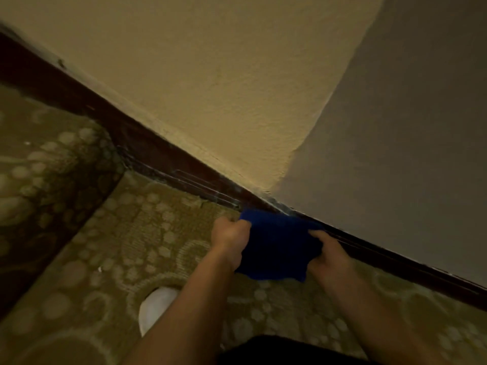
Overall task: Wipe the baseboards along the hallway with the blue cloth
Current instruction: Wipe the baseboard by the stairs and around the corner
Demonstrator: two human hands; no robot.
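We hold the blue cloth (276, 246) stretched between both hands, its far edge against the dark baseboard (168, 164) where the wall (210, 75) meets the patterned carpet (147, 233). Our left hand (229, 239) is fisted around the cloth's left edge; our right hand (329, 255) pinches its right edge, fingers closed. A white shoe (155, 306) shows beside the left forearm.

Single head-worn view, tilted steeply down, close over the baseboard (163, 164) and patterned carpet (147, 233).
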